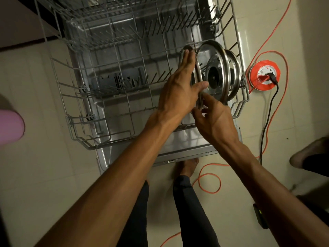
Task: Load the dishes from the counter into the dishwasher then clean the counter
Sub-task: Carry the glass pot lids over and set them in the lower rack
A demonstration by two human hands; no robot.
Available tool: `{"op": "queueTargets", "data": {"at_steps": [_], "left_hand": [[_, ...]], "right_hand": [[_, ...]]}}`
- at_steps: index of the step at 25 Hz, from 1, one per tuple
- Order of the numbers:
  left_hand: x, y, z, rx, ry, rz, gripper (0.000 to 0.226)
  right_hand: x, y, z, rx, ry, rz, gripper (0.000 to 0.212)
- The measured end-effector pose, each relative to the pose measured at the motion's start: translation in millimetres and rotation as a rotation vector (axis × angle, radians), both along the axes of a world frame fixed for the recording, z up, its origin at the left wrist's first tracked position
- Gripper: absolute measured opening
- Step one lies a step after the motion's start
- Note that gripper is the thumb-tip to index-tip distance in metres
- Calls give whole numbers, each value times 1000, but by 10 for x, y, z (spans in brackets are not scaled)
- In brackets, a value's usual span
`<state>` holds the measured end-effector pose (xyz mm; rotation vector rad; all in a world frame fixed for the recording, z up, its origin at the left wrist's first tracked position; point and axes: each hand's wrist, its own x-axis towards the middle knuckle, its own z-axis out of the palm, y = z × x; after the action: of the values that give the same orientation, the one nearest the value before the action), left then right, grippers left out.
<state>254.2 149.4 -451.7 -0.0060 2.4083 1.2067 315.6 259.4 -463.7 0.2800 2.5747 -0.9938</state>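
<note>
The left hand (179, 86) lies flat and open against a round steel plate (187, 50) standing in the grey wire dishwasher rack (74, 97); the right hand (215, 118) pinches its lower rim.

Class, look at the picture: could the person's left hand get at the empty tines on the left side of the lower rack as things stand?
Probably yes. The left hand rests on a steel plate at the right of the lower rack; the tines to its left stand bare, with nothing between.

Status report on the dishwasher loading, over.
Both hands on steel plate, left hand flat against it, right hand pinching its lower rim. Plate upright in lower rack beside two others. Nothing blocking.
</note>
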Motion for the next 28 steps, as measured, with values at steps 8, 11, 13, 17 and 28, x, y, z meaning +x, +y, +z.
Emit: {"op": "queueTargets", "data": {"at_steps": [8,11,13,17,28], "left_hand": [[487,-294,477,-139,-54,-6,63],[602,-418,744,-128,-57,15,64],[642,-506,970,-132,-47,43,65],[676,-665,1533,-145,-9,96,66],[1140,-1047,3618,-127,-90,191,62]], "right_hand": [[-77,-34,597,13,71,45,37],[-94,-83,846,26,110,114,41],[-89,-124,1050,48,147,165,49],[-57,-178,1541,66,181,242,61],[247,-292,3628,-63,193,256,70]]}}
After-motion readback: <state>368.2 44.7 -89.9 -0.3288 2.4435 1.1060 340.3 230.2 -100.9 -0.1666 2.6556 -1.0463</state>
